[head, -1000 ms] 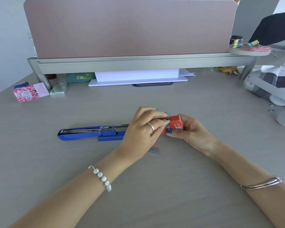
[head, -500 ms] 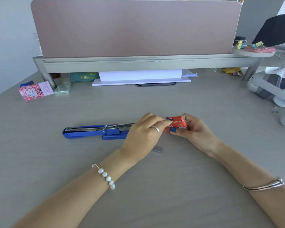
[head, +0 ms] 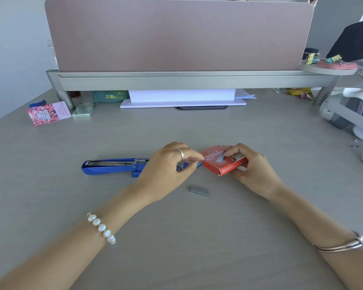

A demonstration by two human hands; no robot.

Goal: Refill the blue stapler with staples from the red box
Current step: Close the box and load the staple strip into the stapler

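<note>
Right now your right hand point(head: 254, 166) holds the red box point(head: 223, 161) just above the tabletop point(head: 197, 237), its fingers point(head: 232, 152) curled over the top of the box and closed around it. Your left hand point(head: 168, 166) sits just beside the box's left end, its fingertips pinched together near the box's corner; whether they have hold of a flap or anything else, the picture does not show clearly. That hand also covers the right end of the blue stapler point(head: 113, 166), which lies flat on the tabletop to the left with its top swung open and its metal staple channel facing up. A small grey strip of staples point(head: 199, 191) lies loose on the tabletop, near you and between your two hands, touching neither.

You seem to be finishing with the box, so the loading itself is probably not yet done. To do it well, set the box down clear of the stapler, then pick the strip up by its long sides so that it does not snap. Turn its legs downward, line it up with the open channel, and lower it in flat. Steady the stapler's base with your other hand so it does not slide.
</note>
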